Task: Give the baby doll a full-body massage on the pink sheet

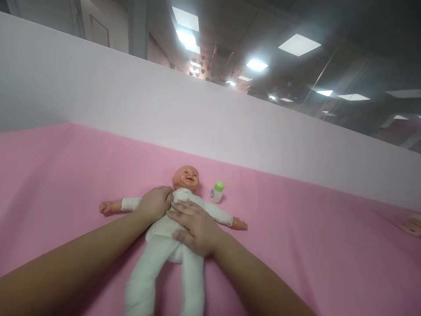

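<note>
A baby doll [184, 243] with a bald plastic head and a white cloth body lies on its back, arms spread to both sides. My left hand [156, 202] rests on the left side of its chest near the shoulder, fingers bent and tips partly hidden. Flat across the doll's chest and belly lies my right hand [197, 226], fingers stretched out and holding nothing. Just past the doll's arm on the right stands a small white bottle [216, 193] with a green cap, touched by neither hand.
A pink sheet [279, 245] with some creases covers the surface under the doll. Behind it rises a white partition [197, 114]. At the far right edge lies a pale pink object [412, 225], partly cut off. Ceiling lights [299, 44] show beyond the partition.
</note>
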A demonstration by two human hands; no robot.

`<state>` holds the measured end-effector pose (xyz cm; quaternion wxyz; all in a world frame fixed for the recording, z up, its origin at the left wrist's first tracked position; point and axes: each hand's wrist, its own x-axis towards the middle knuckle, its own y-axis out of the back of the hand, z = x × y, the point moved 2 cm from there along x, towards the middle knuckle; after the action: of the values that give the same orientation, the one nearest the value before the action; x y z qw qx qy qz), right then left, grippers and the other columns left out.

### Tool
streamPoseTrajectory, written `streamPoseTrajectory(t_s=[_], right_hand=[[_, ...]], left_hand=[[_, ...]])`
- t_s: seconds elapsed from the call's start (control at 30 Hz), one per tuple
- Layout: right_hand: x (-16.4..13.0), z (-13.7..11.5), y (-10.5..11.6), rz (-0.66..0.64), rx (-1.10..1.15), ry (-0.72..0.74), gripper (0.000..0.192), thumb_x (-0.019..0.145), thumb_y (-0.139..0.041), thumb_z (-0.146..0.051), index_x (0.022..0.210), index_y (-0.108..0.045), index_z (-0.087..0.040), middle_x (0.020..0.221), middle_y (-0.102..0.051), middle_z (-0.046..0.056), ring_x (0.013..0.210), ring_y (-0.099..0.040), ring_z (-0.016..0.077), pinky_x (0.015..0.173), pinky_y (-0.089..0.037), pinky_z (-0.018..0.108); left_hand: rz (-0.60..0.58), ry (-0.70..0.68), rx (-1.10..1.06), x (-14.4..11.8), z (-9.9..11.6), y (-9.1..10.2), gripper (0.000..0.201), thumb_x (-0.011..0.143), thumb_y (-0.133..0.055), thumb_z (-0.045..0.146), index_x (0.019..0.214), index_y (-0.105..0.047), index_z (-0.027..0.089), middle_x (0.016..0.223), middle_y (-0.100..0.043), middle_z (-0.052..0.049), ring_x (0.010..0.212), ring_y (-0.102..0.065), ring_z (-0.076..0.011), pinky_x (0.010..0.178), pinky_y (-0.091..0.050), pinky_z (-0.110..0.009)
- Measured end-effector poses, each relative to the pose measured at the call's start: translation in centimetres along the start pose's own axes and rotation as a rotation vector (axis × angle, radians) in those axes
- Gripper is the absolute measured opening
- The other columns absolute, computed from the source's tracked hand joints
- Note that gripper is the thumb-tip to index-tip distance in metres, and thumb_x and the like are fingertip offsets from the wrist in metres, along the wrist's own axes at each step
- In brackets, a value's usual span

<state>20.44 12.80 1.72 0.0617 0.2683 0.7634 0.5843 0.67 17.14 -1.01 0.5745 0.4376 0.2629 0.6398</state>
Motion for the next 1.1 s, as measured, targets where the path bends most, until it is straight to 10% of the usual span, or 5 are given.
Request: streamPoseTrajectory(t_s=[0.37,0.7,0.97,1.1], right_hand=[[-1.4,2.6,-2.0,0.195,-0.026,-0.278,0.069,0.103,-0.045,-0.054,0.161,-0.026,-0.021,0.167,-0.025,0.012,0.155,-0.022,0.0288,0.124,-0.025,0.054],[-1.5,3.6,0.4,0.246,-0.167,-0.569,0.039,0.104,-0.036,-0.03,0.129,-0.065,-0.022,0.12,-0.073,0.01,0.109,-0.068,0.0266,0.094,-0.049,0.039],[-1.7,5.0,0.5,0.134,-0.27,-0.636,0.031,0.096,-0.042,-0.018,0.11,-0.07,-0.021,0.106,-0.075,0.008,0.099,-0.068,0.0241,0.08,-0.042,0.032],[-1.7,5.3,0.5,0.091,-0.197,-0.625,0.021,0.095,-0.049,-0.022,0.101,-0.069,-0.021,0.102,-0.075,0.007,0.092,-0.066,0.0218,0.077,-0.04,0.03]], left_hand=[[0.103,-0.035,-0.033,-0.7,0.7,0.2,0.026,0.092,-0.042,0.026,0.085,-0.066,0.021,0.096,-0.073,-0.011,0.091,-0.066,-0.0279,0.079,-0.045,-0.036],[0.145,-0.145,-0.205,-2.2,1.9,1.9,0.021,0.086,-0.05,0.026,0.091,-0.07,0.022,0.097,-0.074,-0.007,0.092,-0.067,-0.025,0.084,-0.049,-0.034],[-0.379,-0.745,-0.439,-8.1,10.0,2.7,0.022,0.084,-0.061,0.028,0.098,-0.078,0.026,0.094,-0.076,-0.008,0.091,-0.07,-0.0303,0.093,-0.051,-0.042],[-0.353,-0.784,-0.29,-7.3,9.5,2.2,0.043,0.084,-0.068,0.042,0.124,-0.071,0.026,0.126,-0.072,-0.01,0.123,-0.062,-0.0355,0.12,-0.029,-0.056]])
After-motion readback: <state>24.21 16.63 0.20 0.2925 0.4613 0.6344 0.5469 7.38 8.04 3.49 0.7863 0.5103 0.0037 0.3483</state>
